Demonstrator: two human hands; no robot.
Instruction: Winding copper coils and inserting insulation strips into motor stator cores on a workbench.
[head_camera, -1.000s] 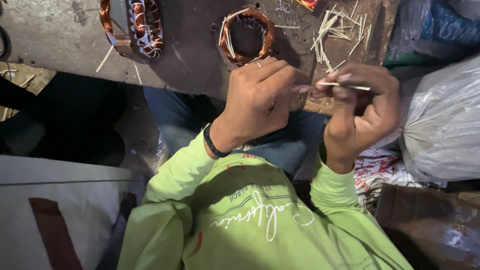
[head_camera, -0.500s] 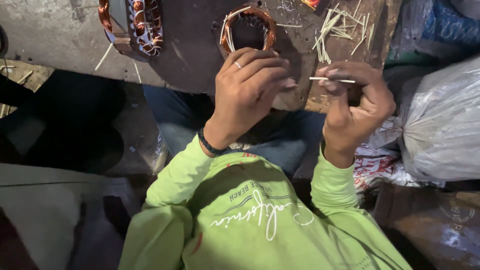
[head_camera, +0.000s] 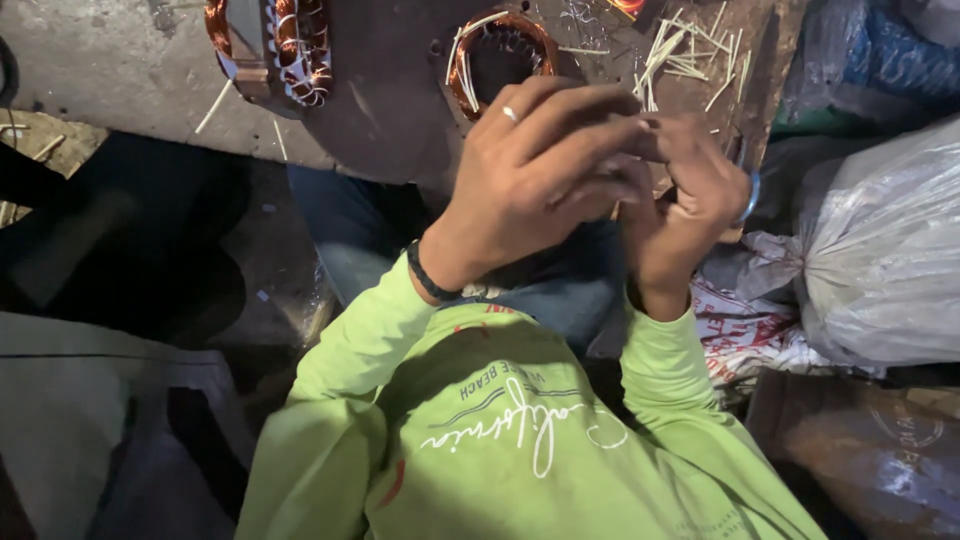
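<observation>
Between our left hand (head_camera: 535, 170) and right hand (head_camera: 690, 200), both curled shut, whatever we pinch is hidden; beyond them on the tabletop (head_camera: 390, 110) lie a copper-wound stator (head_camera: 500, 50) and pale sticks (head_camera: 680, 50).

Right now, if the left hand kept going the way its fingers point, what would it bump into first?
Probably the right hand: the left hand points its fingers rightward and already seems to meet it. Depth is blurred, so the contact is uncertain.
</observation>
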